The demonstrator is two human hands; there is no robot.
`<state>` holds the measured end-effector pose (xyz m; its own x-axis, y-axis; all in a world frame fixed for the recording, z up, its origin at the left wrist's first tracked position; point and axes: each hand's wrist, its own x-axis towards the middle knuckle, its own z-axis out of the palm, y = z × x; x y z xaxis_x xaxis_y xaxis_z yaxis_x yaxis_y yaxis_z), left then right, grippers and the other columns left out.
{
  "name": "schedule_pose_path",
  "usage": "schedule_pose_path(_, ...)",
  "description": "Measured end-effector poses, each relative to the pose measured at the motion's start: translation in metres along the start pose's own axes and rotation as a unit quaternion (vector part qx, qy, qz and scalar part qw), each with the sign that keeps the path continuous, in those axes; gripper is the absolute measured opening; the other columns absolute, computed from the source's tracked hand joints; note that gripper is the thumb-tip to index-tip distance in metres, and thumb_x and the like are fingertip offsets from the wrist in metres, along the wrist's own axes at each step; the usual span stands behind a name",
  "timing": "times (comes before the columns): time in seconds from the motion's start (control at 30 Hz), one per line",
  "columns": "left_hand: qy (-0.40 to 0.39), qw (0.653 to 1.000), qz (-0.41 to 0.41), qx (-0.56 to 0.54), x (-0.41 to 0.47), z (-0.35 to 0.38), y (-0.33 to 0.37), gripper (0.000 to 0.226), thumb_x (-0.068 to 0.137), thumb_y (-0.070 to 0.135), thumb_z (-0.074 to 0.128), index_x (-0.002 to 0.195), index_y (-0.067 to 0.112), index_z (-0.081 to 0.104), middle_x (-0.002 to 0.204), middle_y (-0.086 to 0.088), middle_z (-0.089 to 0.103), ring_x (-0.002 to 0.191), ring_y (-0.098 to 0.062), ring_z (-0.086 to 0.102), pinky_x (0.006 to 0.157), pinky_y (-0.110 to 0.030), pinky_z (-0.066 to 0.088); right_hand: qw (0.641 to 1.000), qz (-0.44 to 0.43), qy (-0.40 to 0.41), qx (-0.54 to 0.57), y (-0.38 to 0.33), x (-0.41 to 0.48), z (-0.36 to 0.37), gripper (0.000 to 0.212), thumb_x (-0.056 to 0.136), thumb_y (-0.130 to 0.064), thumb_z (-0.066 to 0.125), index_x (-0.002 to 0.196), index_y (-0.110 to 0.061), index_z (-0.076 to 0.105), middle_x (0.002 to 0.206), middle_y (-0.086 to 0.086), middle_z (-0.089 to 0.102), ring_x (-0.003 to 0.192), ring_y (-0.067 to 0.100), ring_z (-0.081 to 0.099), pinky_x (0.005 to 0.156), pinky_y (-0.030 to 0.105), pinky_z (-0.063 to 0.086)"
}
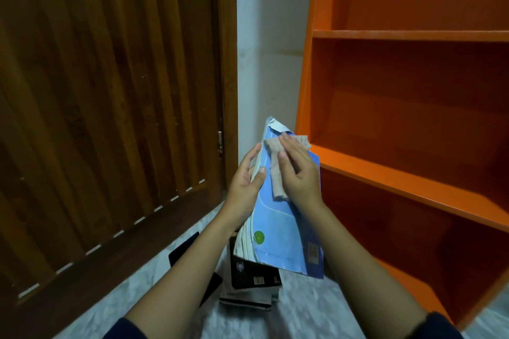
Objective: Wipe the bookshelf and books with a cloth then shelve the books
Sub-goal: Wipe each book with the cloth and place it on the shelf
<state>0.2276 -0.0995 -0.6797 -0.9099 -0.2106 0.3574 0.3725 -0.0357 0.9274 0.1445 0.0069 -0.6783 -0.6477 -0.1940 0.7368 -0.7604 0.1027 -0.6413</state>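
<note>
Beside bookshelf [407, 35]: blue book [286, 228] held upright
Left hand [245, 181]: gripping book's page edge
Right hand [298, 173]: pressing cloth [275, 170] flat against cover
Floor [303, 311]: dark books [253, 281] stacked

Both arms are bare from the wrists most of the way up. The left hand [243, 186] and the right hand [298, 173] carry no rings, watch or bracelet, and neither wears a glove. The nails that show are short and unpainted. At the bottom edge of the view, dark navy sleeves [443, 325] begin, pushed up near the elbows on both arms, the fabric plain, with no print or cuff detail that can be made out.
</note>
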Motion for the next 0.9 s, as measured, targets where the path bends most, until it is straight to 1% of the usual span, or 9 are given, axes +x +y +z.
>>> schedule_pose_path(0.13, -0.007, 1.000, -0.001, -0.018, -0.004, 0.004, 0.008, 0.041, 0.097, 0.020, 0.047, 0.131, 0.041, 0.040, 0.140, -0.005, 0.049, 0.118, -0.025, 0.058, 0.090, -0.041, 0.054, 0.985, 0.151, 0.050, 0.065, 0.018, 0.006, -0.008, 0.027, 0.097, -0.025, 0.049, 0.120, -0.021, 0.064, 0.118, -0.005, 0.063, 0.108, 0.006, 0.056, 0.093, 0.019, 0.044)
schedule_pose_path(0.23, -0.002, 1.000, 0.003, 0.010, -0.004, 0.006, 0.005, 0.038, 0.095, 0.032, 0.050, 0.124, 0.055, 0.044, 0.143, -0.003, 0.045, 0.123, -0.024, 0.053, 0.097, -0.050, 0.048, 0.922, 0.370, 0.063, 0.092, 0.045, -0.012, -0.008, 0.026, 0.091, -0.025, 0.050, 0.108, -0.022, 0.070, 0.106, -0.002, 0.068, 0.096, 0.017, 0.062, 0.086, 0.035, 0.050)
schedule_pose_path(0.3, -0.005, 1.000, -0.002, 0.023, -0.004, 0.009, 0.000, 0.038, 0.095, 0.034, 0.048, 0.122, 0.059, 0.043, 0.144, 0.000, 0.043, 0.127, -0.024, 0.050, 0.101, -0.054, 0.043, 0.883, 0.453, 0.065, 0.101, 0.053, -0.021, -0.005, 0.024, 0.085, -0.024, 0.052, 0.096, -0.025, 0.073, 0.104, -0.001, 0.071, 0.094, 0.022, 0.066, 0.087, 0.041, 0.053)
schedule_pose_path(0.43, -0.011, 1.000, -0.020, 0.021, -0.007, 0.019, -0.007, 0.039, 0.100, 0.023, 0.041, 0.127, 0.051, 0.037, 0.146, 0.003, 0.040, 0.127, -0.025, 0.049, 0.102, -0.054, 0.042, 0.922, 0.361, 0.077, 0.117, 0.026, -0.010, 0.002, 0.025, 0.091, -0.032, 0.049, 0.102, -0.028, 0.072, 0.103, -0.005, 0.072, 0.098, 0.016, 0.066, 0.092, 0.043, 0.052)
schedule_pose_path(0.53, 0.022, 1.000, -0.011, 0.011, -0.003, 0.018, -0.004, 0.039, 0.100, 0.019, 0.040, 0.129, 0.045, 0.037, 0.145, -0.003, 0.042, 0.125, -0.026, 0.050, 0.101, -0.050, 0.044, 0.985, 0.158, 0.036, 0.056, 0.002, -0.013, -0.001, 0.029, 0.097, -0.026, 0.049, 0.122, -0.021, 0.064, 0.123, -0.007, 0.062, 0.116, 0.006, 0.055, 0.099, 0.023, 0.044)
schedule_pose_path(0.63, 0.068, 0.997, -0.015, -0.043, 0.003, 0.012, 0.004, 0.041, 0.100, 0.013, 0.041, 0.137, 0.030, 0.036, 0.135, -0.004, 0.050, 0.115, -0.024, 0.059, 0.087, -0.034, 0.054, 1.000, 0.008, -0.028, 0.004, 0.002, -0.027, -0.011, 0.030, 0.095, -0.018, 0.053, 0.124, -0.017, 0.060, 0.127, -0.009, 0.057, 0.122, 0.000, 0.049, 0.102, 0.012, 0.036)
schedule_pose_path(0.73, 0.084, 0.995, -0.010, -0.056, 0.003, 0.015, 0.011, 0.044, 0.100, 0.012, 0.040, 0.141, 0.025, 0.033, 0.123, 0.006, 0.057, 0.108, -0.017, 0.062, 0.085, -0.033, 0.054, 0.985, 0.138, -0.023, 0.100, 0.024, -0.041, -0.021, 0.027, 0.096, -0.019, 0.053, 0.120, -0.026, 0.061, 0.122, -0.016, 0.059, 0.117, -0.010, 0.050, 0.099, 0.014, 0.040)
schedule_pose_path(0.83, 0.099, 0.994, 0.001, -0.037, 0.004, 0.020, 0.009, 0.044, 0.100, 0.015, 0.041, 0.142, 0.027, 0.032, 0.132, 0.006, 0.052, 0.112, -0.011, 0.059, 0.089, -0.031, 0.054, 0.913, 0.363, -0.021, 0.187, 0.047, -0.054, -0.018, 0.031, 0.088, -0.034, 0.061, 0.117, -0.023, 0.067, 0.122, 0.002, 0.065, 0.115, 0.020, 0.059, 0.102, 0.049, 0.045)
schedule_pose_path(0.9, 0.106, 0.994, 0.007, -0.021, 0.004, 0.025, 0.006, 0.045, 0.101, 0.015, 0.039, 0.143, 0.025, 0.030, 0.132, 0.008, 0.049, 0.108, -0.003, 0.059, 0.083, -0.023, 0.055, 0.890, 0.411, -0.005, 0.197, 0.050, -0.059, -0.014, 0.031, 0.087, -0.037, 0.061, 0.114, -0.023, 0.068, 0.119, 0.004, 0.067, 0.111, 0.024, 0.062, 0.098, 0.053, 0.046)
